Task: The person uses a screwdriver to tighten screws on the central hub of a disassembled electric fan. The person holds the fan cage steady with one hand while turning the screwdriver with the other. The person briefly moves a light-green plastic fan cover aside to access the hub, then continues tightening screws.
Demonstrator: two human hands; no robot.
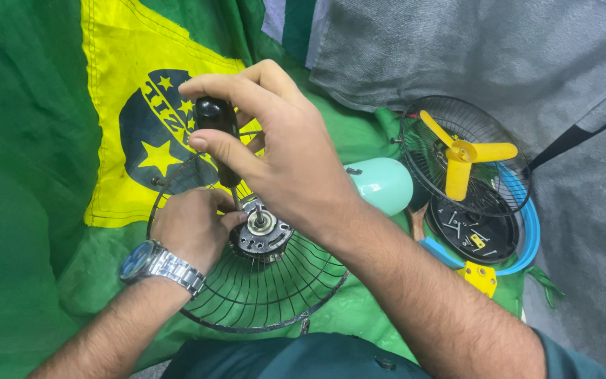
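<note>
The right hand (282,151) grips the black handle of a screwdriver (220,133), held upright, its shaft running down to the fan motor (264,235). The motor sits at the centre of the black wire fan guard (268,295), which rests on the cloth in front of the person. The left hand (191,228), a metal wristwatch (159,265) on its wrist, clasps the motor's edge to steady it.

To work well, keep the shaft in line with the screw, press down firmly, and brace the motor against rotation.

No package shows. A green and yellow flag (117,84) bears a dark blue, starred emblem at upper left. At right lies a second guard with a yellow fan blade (463,156).
</note>
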